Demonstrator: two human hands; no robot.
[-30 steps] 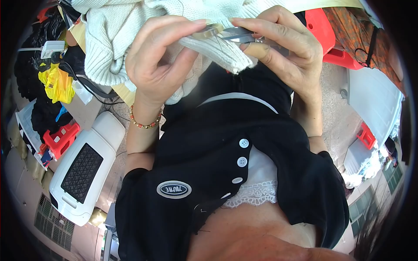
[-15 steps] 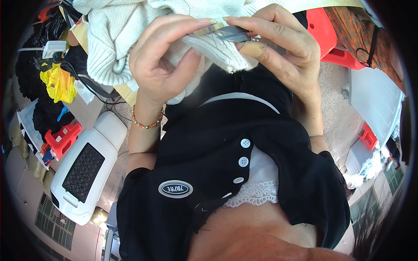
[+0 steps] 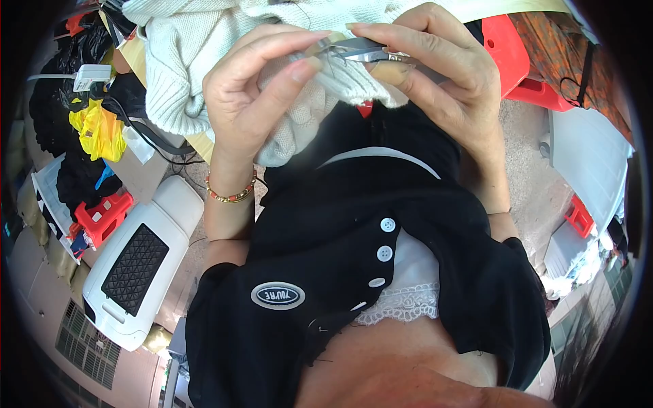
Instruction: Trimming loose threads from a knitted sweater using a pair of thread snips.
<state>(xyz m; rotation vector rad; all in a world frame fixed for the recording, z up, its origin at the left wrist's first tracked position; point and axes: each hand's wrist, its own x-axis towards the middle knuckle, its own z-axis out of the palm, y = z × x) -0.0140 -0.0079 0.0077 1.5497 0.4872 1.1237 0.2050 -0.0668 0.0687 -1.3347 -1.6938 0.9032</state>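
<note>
Landmark = cream knit sweater point(image 3: 197, 61), draped from the top edge down toward the person's chest.

Left hand point(image 3: 255, 95): on the sweater's lower fold, fingers curled around a bunched bit of knit, thumb and forefinger pinched at its upper edge. Grasping the fabric, not loose.

Right hand point(image 3: 435, 75): just right of that same fold, fingers closed around small metal thread snips point(image 3: 360, 49). Snip blades point left, toward the left fingertips, sitting right at the top edge of the bunched knit. Can't tell if the blades actually touch the yarn.

So: the fold is between both hands, snips directly above it, hands nearly meeting over it.

Beaded bracelet point(image 3: 231, 194) on the left wrist, below the sweater.

Black buttoned top point(image 3: 354, 272) under the fold, filling the centre.

Left of the sweater: yellow bag point(image 3: 98, 129). Below-left of it: white case with a black grid panel point(image 3: 136, 265). Right of the sweater: red plastic stool point(image 3: 510, 51).
</note>
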